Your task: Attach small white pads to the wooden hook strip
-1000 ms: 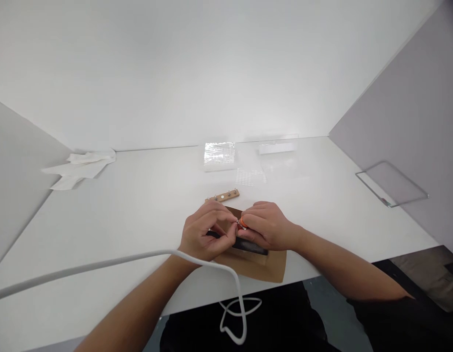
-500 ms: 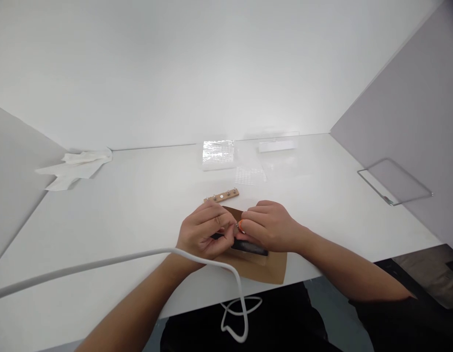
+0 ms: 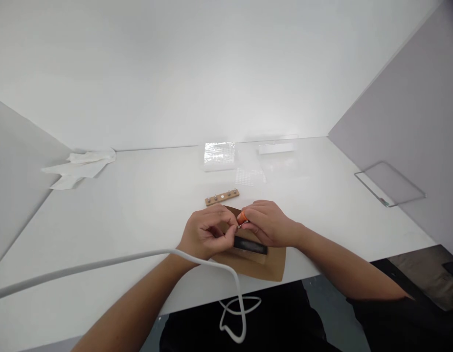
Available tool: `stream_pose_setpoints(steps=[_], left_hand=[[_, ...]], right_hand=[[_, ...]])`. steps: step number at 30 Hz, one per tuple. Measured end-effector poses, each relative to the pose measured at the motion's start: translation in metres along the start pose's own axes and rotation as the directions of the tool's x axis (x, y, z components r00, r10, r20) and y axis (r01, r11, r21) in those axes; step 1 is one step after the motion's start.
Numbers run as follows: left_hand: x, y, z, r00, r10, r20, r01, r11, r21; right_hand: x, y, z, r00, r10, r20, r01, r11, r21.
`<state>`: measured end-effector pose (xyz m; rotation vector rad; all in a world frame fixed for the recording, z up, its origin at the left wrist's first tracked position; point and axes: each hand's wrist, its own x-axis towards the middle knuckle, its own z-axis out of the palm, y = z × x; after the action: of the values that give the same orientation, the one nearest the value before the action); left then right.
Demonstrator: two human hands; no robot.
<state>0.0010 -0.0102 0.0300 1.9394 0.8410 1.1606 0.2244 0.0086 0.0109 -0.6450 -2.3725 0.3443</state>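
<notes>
My left hand (image 3: 208,233) and my right hand (image 3: 268,225) meet fingertip to fingertip over a brown card sheet (image 3: 265,263) at the table's front edge. The right hand's fingers grip a small orange tool (image 3: 241,217). The left hand pinches something tiny and metallic at that tool's tip; it is too small to name. A black flat bar (image 3: 250,245) lies on the card just below the hands. Beyond the hands lies a short wooden strip (image 3: 221,197) with a row of small metal studs.
A white cable (image 3: 101,265) runs from the left across my left wrist and loops off the table's front edge. Crumpled white tissues (image 3: 79,167) lie far left. Clear plastic bags (image 3: 219,155) sit at the back. A glass pane (image 3: 390,184) leans at the right wall.
Both hands rose slightly and shifted a little away from me. The black bar, covered by the fingers before, now shows below them. The orange tool sits higher.
</notes>
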Motion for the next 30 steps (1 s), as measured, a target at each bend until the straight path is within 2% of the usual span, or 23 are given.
stream_pose_setpoints(steps=[5,9,13,24,30], left_hand=[[-0.004,-0.002,0.000,0.993,-0.120,0.007,0.120,0.988,-0.100],[-0.006,-0.007,-0.002,0.989,-0.140,0.046,0.146,0.971,-0.188],[-0.007,-0.008,-0.004,0.990,-0.126,0.061,0.135,0.975,-0.174],[-0.005,-0.012,0.001,0.996,-0.081,-0.024,0.081,0.997,0.003],[-0.006,-0.013,0.000,0.995,-0.104,0.000,0.104,0.993,0.051]], right_hand=[[-0.004,0.004,0.003,0.996,0.073,0.047,-0.077,0.991,0.108],[-0.004,0.004,0.001,0.988,0.126,0.085,-0.140,0.972,0.187],[-0.004,0.005,0.000,0.981,0.155,0.119,-0.177,0.963,0.204],[-0.003,0.010,0.002,0.993,0.080,0.086,-0.075,0.995,-0.061],[-0.002,0.007,-0.005,0.993,0.031,0.111,-0.018,0.993,-0.113]])
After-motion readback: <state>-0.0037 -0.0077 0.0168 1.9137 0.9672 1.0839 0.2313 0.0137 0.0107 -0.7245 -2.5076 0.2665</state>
